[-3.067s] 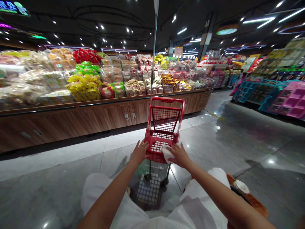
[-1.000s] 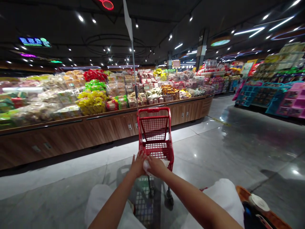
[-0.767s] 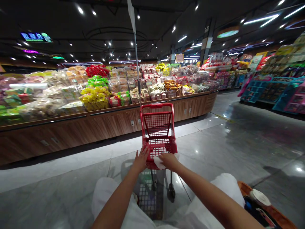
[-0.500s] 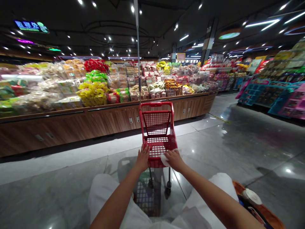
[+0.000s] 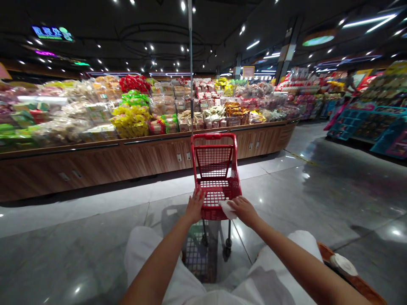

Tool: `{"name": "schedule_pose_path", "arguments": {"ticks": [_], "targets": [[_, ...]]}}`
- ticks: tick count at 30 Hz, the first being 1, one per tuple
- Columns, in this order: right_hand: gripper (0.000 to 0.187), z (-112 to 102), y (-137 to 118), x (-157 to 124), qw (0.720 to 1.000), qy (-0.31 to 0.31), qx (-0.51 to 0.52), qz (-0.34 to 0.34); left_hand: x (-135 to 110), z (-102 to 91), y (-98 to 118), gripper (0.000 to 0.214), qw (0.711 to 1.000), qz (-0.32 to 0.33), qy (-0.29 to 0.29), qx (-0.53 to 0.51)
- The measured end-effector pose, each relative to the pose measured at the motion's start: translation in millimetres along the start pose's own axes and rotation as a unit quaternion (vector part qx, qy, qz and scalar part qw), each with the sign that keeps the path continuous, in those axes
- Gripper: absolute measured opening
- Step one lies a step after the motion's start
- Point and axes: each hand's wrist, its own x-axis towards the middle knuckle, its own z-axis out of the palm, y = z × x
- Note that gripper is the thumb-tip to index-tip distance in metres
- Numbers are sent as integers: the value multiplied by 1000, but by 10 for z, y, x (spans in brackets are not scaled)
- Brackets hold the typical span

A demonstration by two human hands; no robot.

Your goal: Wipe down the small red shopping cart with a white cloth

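A small red shopping cart (image 5: 215, 169) stands on the shiny floor right in front of me, with a thin flag pole (image 5: 191, 67) rising from its left side. My left hand (image 5: 194, 206) rests on the cart's near left rim, fingers laid over the edge. My right hand (image 5: 243, 210) presses a white cloth (image 5: 227, 209) against the near right rim of the cart, fingers closed over it. My legs in white trousers (image 5: 178, 275) show at the bottom of the view.
A long wooden display counter (image 5: 127, 156) heaped with packaged snacks runs along the left. Blue and pink racks (image 5: 369, 127) line the right side. An open tiled aisle (image 5: 318, 182) leads ahead to the right. An orange basket (image 5: 349, 275) sits by my right leg.
My right hand with the cloth has slid from the middle of the cart's near rim out to its right corner. My left hand stayed on the left rim. The view shifted slightly.
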Motion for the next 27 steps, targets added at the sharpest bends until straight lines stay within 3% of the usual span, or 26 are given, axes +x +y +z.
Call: {"name": "schedule_pose_path", "arguments": {"ticks": [3,8,10,13,16,20,22,27], "targets": [[30,-28,-30,57,1000,-9,5,26,110,70,100,103,1000,-13,0,5],[35,30,-562,505,999,-27,9,41,291,134,179,112,1000,-17,13,3],[36,42,-661,607,999,-24,7,45,318,102,161,113,1000,-11,16,2],[34,6,-486,546,999,-37,1,24,330,17,120,104,1000,5,4,9],[31,-49,-58,296,999,-44,-12,26,359,-46,118,99,1000,5,-9,18],[35,-56,284,57,999,-5,-19,47,451,-34,196,101,1000,-5,-8,26],[35,-24,210,104,996,2,-21,84,508,-5,247,102,999,-10,-7,32],[37,81,-335,535,992,-14,-12,122,629,34,309,104,999,-23,-6,47]]}}
